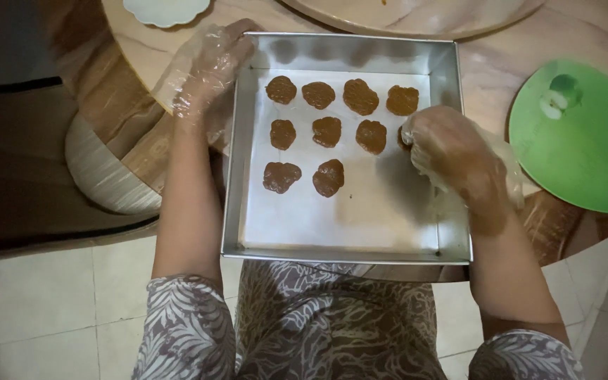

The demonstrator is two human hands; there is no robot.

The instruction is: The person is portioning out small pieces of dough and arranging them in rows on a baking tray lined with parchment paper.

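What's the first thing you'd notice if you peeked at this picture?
The big square silver baking tin in the middle, with flat brown dough blobs lined up in rows on white paper inside it. The right hand, in a thin plastic glove smeared brown, presses at the right end of the second row, while the gloved left hand rests on the tin's top left corner. A bright green round lid lies at the right.

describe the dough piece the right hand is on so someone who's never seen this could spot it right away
Start at the square metal baking tray lined with white paper on the round marble table. Brown dough pieces lie in rows there; go to the middle row's right end. That piece is the only one half hidden under the gloved right hand, while the others lie uncovered.
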